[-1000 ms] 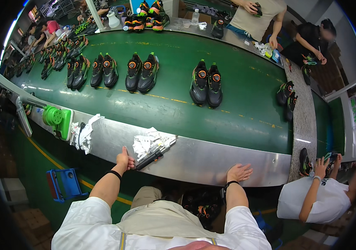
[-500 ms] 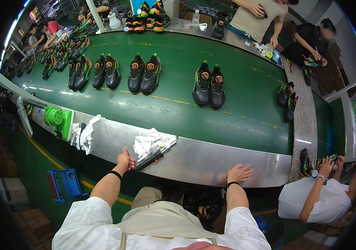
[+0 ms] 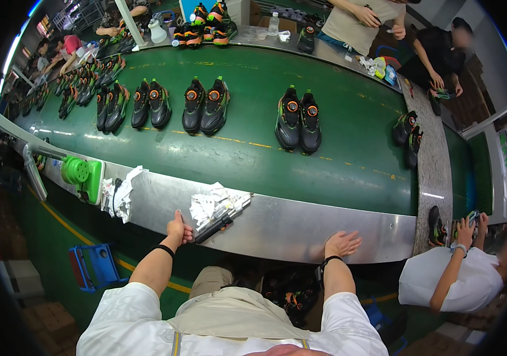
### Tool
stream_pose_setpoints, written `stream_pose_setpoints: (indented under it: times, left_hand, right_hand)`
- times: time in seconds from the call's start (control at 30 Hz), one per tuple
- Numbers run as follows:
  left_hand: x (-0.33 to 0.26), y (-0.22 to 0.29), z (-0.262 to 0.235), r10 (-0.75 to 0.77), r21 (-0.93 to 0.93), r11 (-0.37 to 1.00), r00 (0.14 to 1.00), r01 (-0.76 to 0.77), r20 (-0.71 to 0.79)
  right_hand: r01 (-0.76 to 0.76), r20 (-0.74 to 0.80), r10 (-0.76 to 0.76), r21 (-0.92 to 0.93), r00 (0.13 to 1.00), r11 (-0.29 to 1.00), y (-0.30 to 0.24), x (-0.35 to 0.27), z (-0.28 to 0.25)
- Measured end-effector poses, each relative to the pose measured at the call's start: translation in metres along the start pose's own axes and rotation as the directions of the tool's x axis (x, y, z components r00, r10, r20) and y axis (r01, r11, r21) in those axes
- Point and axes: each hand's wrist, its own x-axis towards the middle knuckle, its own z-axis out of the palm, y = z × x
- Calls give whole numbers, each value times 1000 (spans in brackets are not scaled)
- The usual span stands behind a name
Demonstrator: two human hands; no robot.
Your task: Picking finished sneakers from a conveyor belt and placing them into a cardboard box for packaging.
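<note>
- Belt (image 3: pixel 348 160) ahead of me: deep green, thin yellow dashed line along it.
- Shoe pair (image 3: pixel 298 121) on it: black and grey, orange dials, green trim.
- Ledge (image 3: pixel 301 228) under my hands: bare silver metal.
- Crumpled paper (image 3: pixel 209 204) near my left hand (image 3: pixel 179 229): white; tool (image 3: pixel 215 224) beside it black.
- Black bands on both wrists; right hand (image 3: pixel 341 243) flat on the silver.
- My sleeves white, apron beige.
- Device (image 3: pixel 83 175) to the left: bright green.
- Crate (image 3: pixel 93 267) below: blue.

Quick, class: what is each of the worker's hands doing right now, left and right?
Left hand: loosely curled on the metal ledge, beside the black tool; holding nothing.
Right hand: open, fingers spread, resting flat on the ledge, empty.
</note>
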Motion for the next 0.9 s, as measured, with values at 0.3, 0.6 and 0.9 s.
stream_pose_setpoints:
  times: [0.3, 0.6, 0.9]
  left_hand:
    - [-8, -2, -6, 8, -60, 998, 1000, -8, -1]
    - [-15, -7, -14, 34, -29, 999, 999, -34, -3]
    - [-14, -13, -16, 27, -19, 999, 999, -26, 24]
  right_hand:
    - [14, -21, -14, -26, 1000, 1000, 7, -5, -4]
    - [24, -36, -28, -95, 999, 995, 12, -14, -3]
    - [2, -101, -16, -133, 995, 991, 22, -15, -2]
